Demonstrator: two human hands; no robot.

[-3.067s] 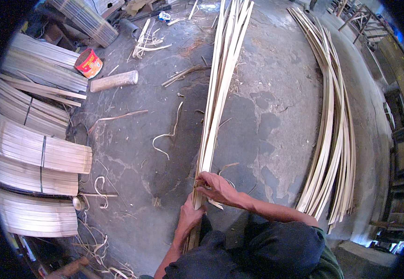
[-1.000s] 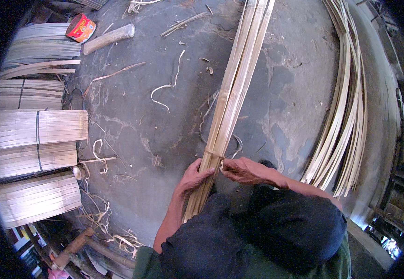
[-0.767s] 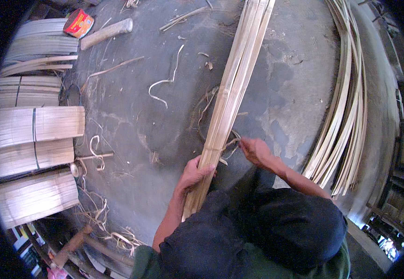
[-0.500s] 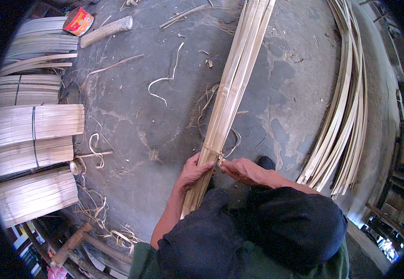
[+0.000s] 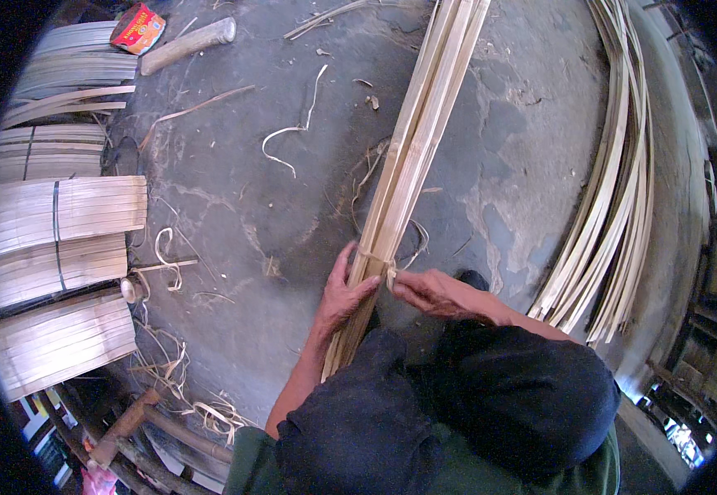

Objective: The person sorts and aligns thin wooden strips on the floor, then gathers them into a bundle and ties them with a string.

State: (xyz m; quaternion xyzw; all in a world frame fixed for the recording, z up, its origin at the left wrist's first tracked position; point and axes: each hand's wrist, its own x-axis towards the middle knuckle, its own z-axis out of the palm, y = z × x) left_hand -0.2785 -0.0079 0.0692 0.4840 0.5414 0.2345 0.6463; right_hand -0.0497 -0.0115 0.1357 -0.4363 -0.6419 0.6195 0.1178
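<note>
A long bundle of pale bamboo strips (image 5: 412,165) runs from the far edge down to my knees, slanting toward the near left. Around its near part passes a thin bamboo tie (image 5: 372,257), with a twisted end at the bundle's right side. My left hand (image 5: 343,295) is wrapped round the bundle's left side just below the tie, thumb across the top. On the right, my right hand (image 5: 437,294) is closed with its fingertips pinching the twisted end of the tie. A loose curl of the same strip (image 5: 418,243) rises beyond the right hand.
Stacks of flat bamboo slats (image 5: 65,214) with dark bands lie at the left, near a red tin (image 5: 137,29) and a bamboo piece (image 5: 187,46). Loose strips (image 5: 598,239) lie along the right. Shavings (image 5: 218,419) litter the floor; a wooden frame (image 5: 127,425) stands at lower left.
My left hand has shifted slightly up the bundle, its fingers now reaching nearer the tie. My right hand stays at the tie's end, turned a little. A darker groove now shows along the bundle.
</note>
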